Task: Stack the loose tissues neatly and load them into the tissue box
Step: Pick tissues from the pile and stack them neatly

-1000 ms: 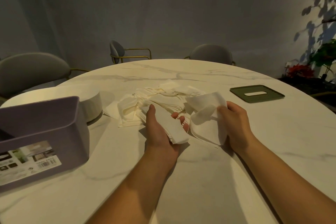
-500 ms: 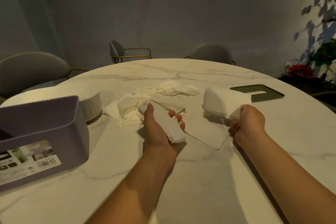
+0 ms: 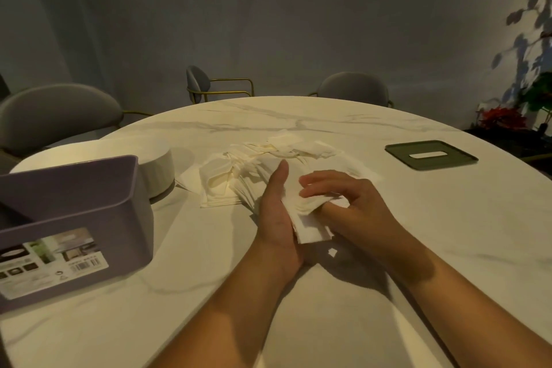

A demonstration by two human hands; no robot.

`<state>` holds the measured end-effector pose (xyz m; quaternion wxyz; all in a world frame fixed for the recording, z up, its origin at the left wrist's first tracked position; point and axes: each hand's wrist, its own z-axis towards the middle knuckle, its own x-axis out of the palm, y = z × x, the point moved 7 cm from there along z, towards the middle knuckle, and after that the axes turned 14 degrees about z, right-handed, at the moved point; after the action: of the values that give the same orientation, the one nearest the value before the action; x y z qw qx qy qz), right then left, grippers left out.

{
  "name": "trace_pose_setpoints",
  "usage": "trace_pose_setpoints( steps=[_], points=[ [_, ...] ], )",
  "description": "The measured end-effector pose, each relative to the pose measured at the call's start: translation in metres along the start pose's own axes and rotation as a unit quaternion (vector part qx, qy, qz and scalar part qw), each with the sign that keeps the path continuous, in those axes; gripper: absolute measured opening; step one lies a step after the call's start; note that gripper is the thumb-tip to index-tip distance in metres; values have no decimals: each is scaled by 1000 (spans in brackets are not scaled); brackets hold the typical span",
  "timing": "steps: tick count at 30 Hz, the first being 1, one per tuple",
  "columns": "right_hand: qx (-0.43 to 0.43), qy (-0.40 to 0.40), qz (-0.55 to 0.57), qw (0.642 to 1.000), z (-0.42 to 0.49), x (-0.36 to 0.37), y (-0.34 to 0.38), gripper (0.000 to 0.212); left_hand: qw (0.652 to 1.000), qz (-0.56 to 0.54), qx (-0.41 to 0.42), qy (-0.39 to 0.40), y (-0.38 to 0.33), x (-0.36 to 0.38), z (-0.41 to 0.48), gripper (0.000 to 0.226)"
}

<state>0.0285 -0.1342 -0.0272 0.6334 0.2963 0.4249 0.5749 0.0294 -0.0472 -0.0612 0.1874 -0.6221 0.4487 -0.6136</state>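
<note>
Head view — left grip [image 3: 276, 212], right grip [image 3: 354, 207] hold tissue stack [image 3: 310, 231] — loose tissues [image 3: 236, 173] behind.

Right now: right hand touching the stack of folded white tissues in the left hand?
Touching. Head view: right hand fingers lie on the stack of folded white tissues, thumb beneath; left hand cradles it.

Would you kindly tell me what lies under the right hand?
A tissue stack, cradled by the left hand; the right hand pinches its top layers. Its near end shows; the far part and left fingers are covered.
</note>
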Motion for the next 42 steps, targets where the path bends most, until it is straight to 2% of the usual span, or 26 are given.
trace_pose_setpoints(
  steps=[3, 6, 7, 10, 12, 16, 18, 21, 23, 26, 28, 29, 31, 32, 33, 34, 35, 38, 39, 42],
  points=[
    [5, -27, 58, 998, 4, -12, -1, 21, 999, -21, 15, -37, -4, -12, 3, 55],
    [28, -59, -63, 996, 8, -30, -13, 15, 994, -38, 30, -94, -10, -28, 7, 64],
    [32, -35, -115, 992, 8, -29, -16, 16, 993, -48, 32, -101, -11, -29, 6, 62],
    [50, 40, -190, 980, 5, -18, -25, 40, 991, -68, 35, -107, -13, -31, 4, 50],
    [58, 81, -262, 960, 4, -8, -31, 48, 992, -66, 38, -105, -13, -30, 4, 50],
    [55, 63, -399, 913, 7, -8, -40, 37, 995, -47, 30, -79, -10, -26, 4, 55],
    [57, 41, -392, 917, 7, -10, -38, 27, 996, -40, 26, -72, -8, -24, 4, 57],
    [88, -11, -268, 959, 9, -19, -36, 7, 996, -49, 10, -71, -7, -25, 6, 57],
    [115, -61, -141, 981, 8, -27, -34, 9, 995, -72, 5, -68, -6, -25, 6, 60],
    [121, -187, -46, 974, 6, -52, -32, 10, 993, -89, 11, -73, -6, -26, 6, 60],
    [158, -270, 26, 949, 1, -70, -39, 14, 993, -88, 12, -81, -6, -28, 7, 59],
    [191, -310, 111, 925, -2, -76, -47, 13, 993, -90, 10, -81, -6, -28, 7, 58],
    [267, -380, 305, 831, -12, -76, -60, 10, 994, -87, -1, -73, -4, -26, 7, 61],
    [285, -398, 357, 795, -16, -74, -60, 9, 994, -82, -11, -64, -2, -24, 7, 64],
    [291, -409, 382, 776, -19, -72, -60, 7, 996, -75, -21, -53, 0, -21, 6, 67],
    [282, -411, 391, 773, -19, -71, -59, 4, 996, -64, -31, -45, 2, -20, 6, 70],
    [258, -399, 383, 792, -17, -71, -54, 7, 997, -53, -40, -36, 3, -17, 5, 72],
    [133, -309, 217, 916, -7, -58, -21, 22, 998, -22, -50, -16, 6, -12, 4, 75],
    [102, -267, 164, 944, -4, -48, -12, 25, 999, -16, -49, -7, 6, -9, 3, 73],
    [34, -83, -1, 996, 1, -8, 0, 29, 999, -14, -29, 23, 4, -2, 2, 64]
  ],
)
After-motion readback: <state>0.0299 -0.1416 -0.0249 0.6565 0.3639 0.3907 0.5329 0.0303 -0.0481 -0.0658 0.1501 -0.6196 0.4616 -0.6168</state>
